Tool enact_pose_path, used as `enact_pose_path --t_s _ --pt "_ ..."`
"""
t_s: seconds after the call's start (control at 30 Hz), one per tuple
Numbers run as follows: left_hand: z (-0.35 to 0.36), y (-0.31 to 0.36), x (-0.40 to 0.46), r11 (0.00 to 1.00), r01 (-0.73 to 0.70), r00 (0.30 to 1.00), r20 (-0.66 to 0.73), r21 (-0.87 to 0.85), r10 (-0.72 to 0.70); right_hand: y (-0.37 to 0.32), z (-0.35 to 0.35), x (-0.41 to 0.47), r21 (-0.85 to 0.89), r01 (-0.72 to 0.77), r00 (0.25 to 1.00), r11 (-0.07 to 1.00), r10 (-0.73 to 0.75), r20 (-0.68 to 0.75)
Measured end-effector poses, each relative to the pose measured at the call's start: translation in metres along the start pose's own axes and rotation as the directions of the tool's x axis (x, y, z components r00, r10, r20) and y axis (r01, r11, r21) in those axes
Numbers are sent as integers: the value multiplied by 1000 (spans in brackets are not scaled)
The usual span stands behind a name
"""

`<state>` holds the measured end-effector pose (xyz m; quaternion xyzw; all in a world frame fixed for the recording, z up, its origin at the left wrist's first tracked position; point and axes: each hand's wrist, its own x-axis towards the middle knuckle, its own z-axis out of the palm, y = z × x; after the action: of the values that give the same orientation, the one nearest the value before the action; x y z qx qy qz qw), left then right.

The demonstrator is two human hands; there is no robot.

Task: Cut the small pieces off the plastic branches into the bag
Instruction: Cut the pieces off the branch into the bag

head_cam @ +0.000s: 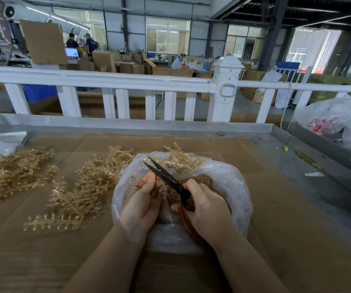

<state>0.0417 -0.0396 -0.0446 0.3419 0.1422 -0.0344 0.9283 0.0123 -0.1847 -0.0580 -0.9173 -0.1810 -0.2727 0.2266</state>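
R hand (pixel 207 210) is clenched round the red handles of black scissors (pixel 166 178), blades parted a little & pointing up-left over the mouth of the clear bag (pixel 233 187). L hand (pixel 144 203), inside a thin clear glove, pinches a small amber plastic branch (pixel 159 187) w/ curled fingers, just beside the blades & above the bag, which already holds cut pieces (pixel 202 180). More branches lie in piles (pixel 86 187) on the cardboard-covered table (pixel 276 229) to the L of the bag, w/ stripped stems (pixel 178 157) at the bag's far rim.
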Motion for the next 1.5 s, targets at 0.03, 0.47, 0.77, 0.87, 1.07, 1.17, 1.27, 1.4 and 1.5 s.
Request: enact_pose_path --t_s 0.03,0.47,0.77,0.87,1.07,1.17,1.27,1.4,1.5 --pt "0 0 1 1000 -2 1000 -7 -8 2 0 0 0 6 -3 1000 1000 3 6" --pt "1 -3 -3 996 -41 993 114 80 32 1 -1 -2 76 -88 994 993 93 -58" --pt "2 -5 1 994 -64 998 24 89 62 4 -3 -3 146 -110 987 983 125 -102" --pt "1 -5 2 995 -69 996 65 78 64 4 -1 -3 120 -71 996 990 77 -48" --pt "-4 -2 4 999 -36 999 38 32 35 7 4 -2 17 -56 998 998 56 30" --pt "-6 -1 4 1000 -13 1000 20 9 13 7 5 -2 -4 -47 998 999 47 40" --pt "-5 2 1 1000 6 1000 7 20 -6 6 6 -2 -13 -34 999 999 34 42" --pt "-4 2 0 997 28 998 45 71 -32 5 5 -1 -6 -30 999 1000 30 40" --pt "-3 0 -1 993 13 998 65 118 -21 4 4 0 8 -26 999 1000 26 25"
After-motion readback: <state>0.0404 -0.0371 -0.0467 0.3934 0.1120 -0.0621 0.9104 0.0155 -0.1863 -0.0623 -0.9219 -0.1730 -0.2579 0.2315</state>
